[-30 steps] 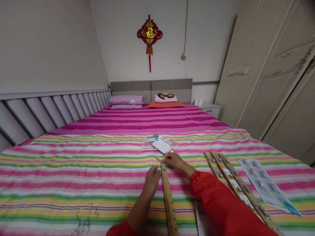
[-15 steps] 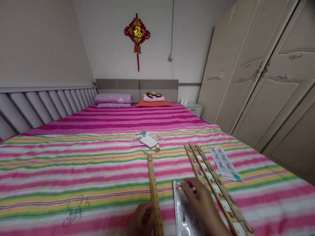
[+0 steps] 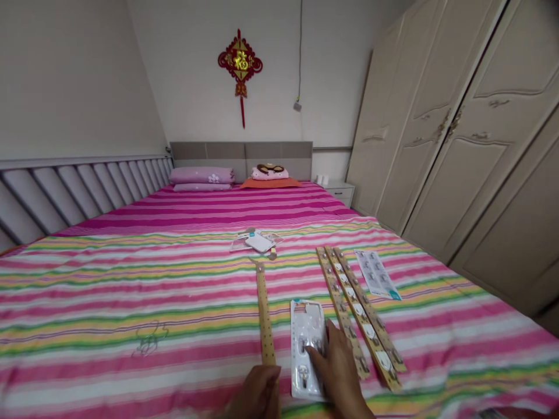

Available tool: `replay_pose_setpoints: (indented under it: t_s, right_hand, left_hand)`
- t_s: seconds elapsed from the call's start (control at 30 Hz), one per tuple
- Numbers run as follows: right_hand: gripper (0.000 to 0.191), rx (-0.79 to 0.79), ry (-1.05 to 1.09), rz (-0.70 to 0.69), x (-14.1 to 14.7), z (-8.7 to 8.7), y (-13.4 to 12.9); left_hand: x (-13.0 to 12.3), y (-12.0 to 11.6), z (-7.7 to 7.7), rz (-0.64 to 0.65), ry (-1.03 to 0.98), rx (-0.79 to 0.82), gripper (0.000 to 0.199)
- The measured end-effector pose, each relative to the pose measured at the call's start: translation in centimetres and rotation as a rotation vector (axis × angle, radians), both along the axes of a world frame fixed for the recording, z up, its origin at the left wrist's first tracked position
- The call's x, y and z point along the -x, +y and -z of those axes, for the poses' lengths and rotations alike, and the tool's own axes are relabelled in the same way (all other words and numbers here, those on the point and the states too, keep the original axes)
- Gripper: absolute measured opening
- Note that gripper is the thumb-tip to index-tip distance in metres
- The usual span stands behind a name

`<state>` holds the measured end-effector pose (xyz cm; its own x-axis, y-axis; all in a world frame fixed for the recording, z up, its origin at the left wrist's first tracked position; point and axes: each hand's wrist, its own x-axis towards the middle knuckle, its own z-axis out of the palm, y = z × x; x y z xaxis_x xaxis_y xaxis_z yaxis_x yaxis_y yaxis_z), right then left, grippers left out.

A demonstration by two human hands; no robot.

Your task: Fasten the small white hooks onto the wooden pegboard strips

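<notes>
1. Here's the right hand [image 3: 338,364], curved over the clear blister pack [image 3: 308,317], thumb laid across its face and fingers along its right edge; whether they grip it, I can't tell.
2. The pack lies on the striped bed [image 3: 196,291], lengthwise, with metal hooks showing through the plastic in its nearer part.
3. Over to the left hand [image 3: 257,389], low in the view, fingers curled in at the near end of the single wooden strip [image 3: 264,308]; the grip itself is hidden, so no call on whether it's clasped.
4. That strip runs away from the hand, dotted with small holes, a small fitting [image 3: 261,268] at its far end, and it sits just left of the pack.
5. Right of the pack, three more strips [image 3: 356,311] lie side by side, every one carrying a row of hooks, the middle row on white backings.
6. Just beyond those, a hook card [image 3: 377,274] lies on the bed, its hooks in two columns.
7. Past the single strip's far end, a little heap of packaging [image 3: 259,241], white and clear.
8. And out on the left, well apart, a loose tangle of thin wire or string [image 3: 149,342].
</notes>
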<state>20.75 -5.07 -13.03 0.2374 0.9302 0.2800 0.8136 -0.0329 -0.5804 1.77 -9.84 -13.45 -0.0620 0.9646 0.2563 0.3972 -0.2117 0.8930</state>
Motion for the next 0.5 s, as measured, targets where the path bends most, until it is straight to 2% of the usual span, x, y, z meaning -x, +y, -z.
replay_pose_setpoints:
  t_s: [0.13,0.3,0.4,0.5]
  right_hand:
    - [0.050,0.015,0.198,0.034,0.3,-1.1,-0.1]
    - [0.034,0.021,0.543,-0.040,0.2,-2.3,-0.7]
    - [0.023,0.019,0.674,-0.075,0.2,-2.6,-1.9]
    - [0.026,-0.026,0.868,-0.122,0.3,-3.2,-3.4]
  left_hand:
    - [-1.2,-0.3,-1.6,0.076,0.010,-0.057,0.030]
    - [-2.3,-0.8,-3.6,0.102,-0.026,-0.103,0.024]
    - [-2.2,-1.0,-4.3,0.087,-0.085,-0.029,0.026]
    - [-2.1,-1.0,-4.5,0.076,-0.202,0.101,0.033]
